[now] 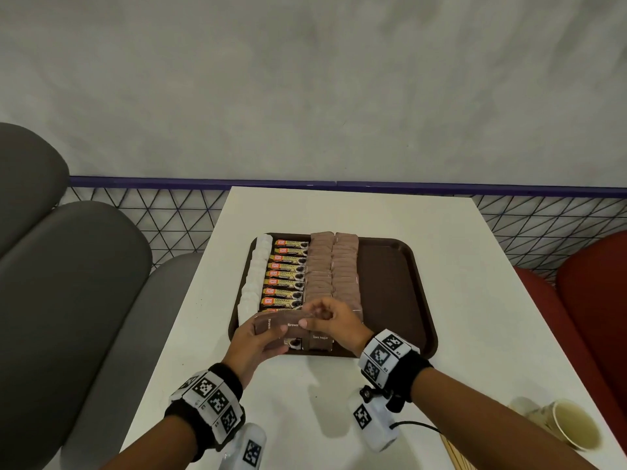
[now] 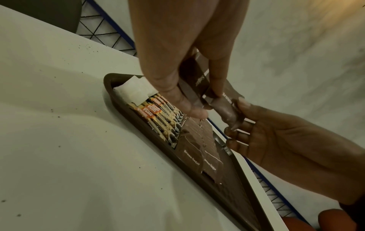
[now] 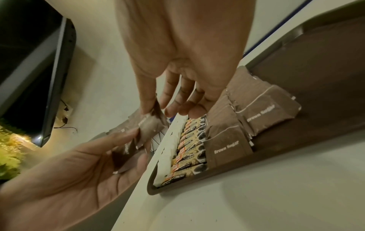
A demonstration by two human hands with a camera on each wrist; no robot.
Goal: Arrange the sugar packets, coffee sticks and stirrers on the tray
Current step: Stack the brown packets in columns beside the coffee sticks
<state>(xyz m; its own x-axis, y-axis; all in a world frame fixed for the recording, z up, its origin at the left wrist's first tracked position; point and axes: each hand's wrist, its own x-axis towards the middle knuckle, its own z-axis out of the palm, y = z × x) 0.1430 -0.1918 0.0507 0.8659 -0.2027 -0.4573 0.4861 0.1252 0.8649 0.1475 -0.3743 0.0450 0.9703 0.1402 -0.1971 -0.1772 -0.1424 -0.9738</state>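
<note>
Left hand (image 1: 252, 337): grip closed round a small stack of brown sugar packets (image 1: 271, 325), above the tray's near edge.
Right hand (image 1: 334, 320): thumb and forefinger pinch one packet of that stack; other fingers loose.
Tray (image 1: 397, 286): brown, on the white desk (image 1: 458, 266).
On the tray's left half, from its left edge: white packets (image 1: 256, 271), coffee sticks (image 1: 288, 266), two rows of brown sugar packets (image 1: 334, 262).
Paper cup (image 1: 573, 424): right of the tray, well apart.

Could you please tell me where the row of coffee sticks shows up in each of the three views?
Head: coffee sticks left of centre, on the tray.
Left wrist: centre, under the left hand.
Right wrist: lower centre.
Shared landmark: brown sugar packets alongside them.
</note>
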